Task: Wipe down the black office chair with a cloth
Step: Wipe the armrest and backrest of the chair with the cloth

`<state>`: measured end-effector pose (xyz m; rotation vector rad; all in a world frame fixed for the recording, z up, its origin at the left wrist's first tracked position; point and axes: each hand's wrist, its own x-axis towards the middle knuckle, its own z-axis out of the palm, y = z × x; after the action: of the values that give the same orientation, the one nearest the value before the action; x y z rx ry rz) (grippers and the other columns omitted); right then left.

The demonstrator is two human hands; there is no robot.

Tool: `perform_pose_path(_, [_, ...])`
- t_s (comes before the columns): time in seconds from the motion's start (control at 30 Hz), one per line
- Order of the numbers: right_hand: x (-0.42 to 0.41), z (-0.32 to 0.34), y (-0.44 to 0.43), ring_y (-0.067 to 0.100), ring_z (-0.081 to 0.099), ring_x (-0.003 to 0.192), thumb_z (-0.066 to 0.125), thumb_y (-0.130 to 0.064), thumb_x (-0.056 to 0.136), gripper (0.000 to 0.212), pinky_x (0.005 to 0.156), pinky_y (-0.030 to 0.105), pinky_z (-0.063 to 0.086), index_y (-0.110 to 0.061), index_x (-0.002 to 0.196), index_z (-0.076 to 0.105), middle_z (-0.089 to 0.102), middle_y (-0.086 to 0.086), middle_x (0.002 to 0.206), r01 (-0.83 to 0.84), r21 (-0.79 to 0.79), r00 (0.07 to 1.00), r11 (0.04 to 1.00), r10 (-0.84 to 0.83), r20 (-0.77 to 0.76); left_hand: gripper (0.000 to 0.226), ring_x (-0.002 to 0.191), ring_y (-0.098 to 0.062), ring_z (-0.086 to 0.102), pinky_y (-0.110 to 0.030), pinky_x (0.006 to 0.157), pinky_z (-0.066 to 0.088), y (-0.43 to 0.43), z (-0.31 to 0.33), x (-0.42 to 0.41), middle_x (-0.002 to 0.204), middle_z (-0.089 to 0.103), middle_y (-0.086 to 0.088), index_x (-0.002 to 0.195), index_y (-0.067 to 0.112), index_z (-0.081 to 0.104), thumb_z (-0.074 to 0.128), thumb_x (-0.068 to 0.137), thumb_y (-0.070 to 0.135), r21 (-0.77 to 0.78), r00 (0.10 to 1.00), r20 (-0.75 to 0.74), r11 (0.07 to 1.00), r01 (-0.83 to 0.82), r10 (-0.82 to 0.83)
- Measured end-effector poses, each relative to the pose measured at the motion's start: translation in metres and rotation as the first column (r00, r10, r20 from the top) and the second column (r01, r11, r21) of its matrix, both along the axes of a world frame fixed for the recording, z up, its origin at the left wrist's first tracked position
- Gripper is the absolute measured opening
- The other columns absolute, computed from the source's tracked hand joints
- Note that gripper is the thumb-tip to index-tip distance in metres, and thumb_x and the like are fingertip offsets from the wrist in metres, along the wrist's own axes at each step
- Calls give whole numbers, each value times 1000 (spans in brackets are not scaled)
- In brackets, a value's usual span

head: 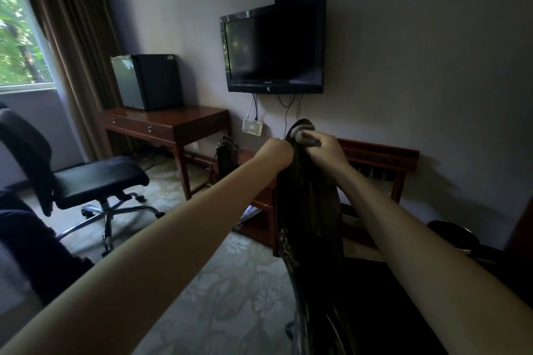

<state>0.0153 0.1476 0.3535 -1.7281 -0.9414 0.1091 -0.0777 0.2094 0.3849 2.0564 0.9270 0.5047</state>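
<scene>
A black office chair's backrest [310, 204] rises edge-on right in front of me, its top near the middle of the view. My left hand [277, 153] grips the backrest's upper left edge, fingers curled behind it. At the top of the backrest my right hand [326, 148] pinches a bunched grey cloth [305, 135] and presses it against the top edge. The chair's seat and base are dark and mostly hidden below my arms.
A second black office chair [98, 179] on a chrome wheeled base stands at the left. Behind it are a wooden desk [173, 121] with a small black fridge [150, 81], a wall TV [274, 46], a low wooden rack [380, 155] and a dark bag [227, 153].
</scene>
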Motion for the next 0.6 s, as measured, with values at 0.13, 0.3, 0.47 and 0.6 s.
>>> perform_pose_path(0.13, [-22,-4,-23,11,60,86,46,-5,94,28,72,15,47,-21,109,64,64,-2,93,-92,14,994,996,91,61,36,128,-30,43,-9,81,41,-3,2,-4,140,43,-20,135,-4,39,33,100,6,107,992,-126,994,12,1])
perform_pose_path(0.3, [-61,-15,-58,7,57,94,54,2,89,34,75,4,44,-14,119,63,62,-5,98,-144,58,986,988,138,98,37,126,-30,45,-3,65,42,-6,4,-8,137,46,-20,132,-6,43,31,101,9,121,988,-155,992,30,-11])
perform_pose_path(0.47, [-89,-13,-100,-7,57,90,61,5,85,36,81,2,43,-22,110,67,62,-19,96,-246,38,968,969,243,61,34,125,-30,46,-32,99,37,-2,-8,-9,136,46,-21,130,-7,42,35,98,1,382,962,-272,917,112,-3])
perform_pose_path(0.6, [-69,0,-113,-1,56,89,55,11,84,35,77,5,41,-18,101,66,62,-11,94,-126,21,977,992,120,178,26,109,-27,58,-31,90,46,-1,-4,-9,122,58,-17,116,-4,57,46,94,3,434,947,-320,889,143,4])
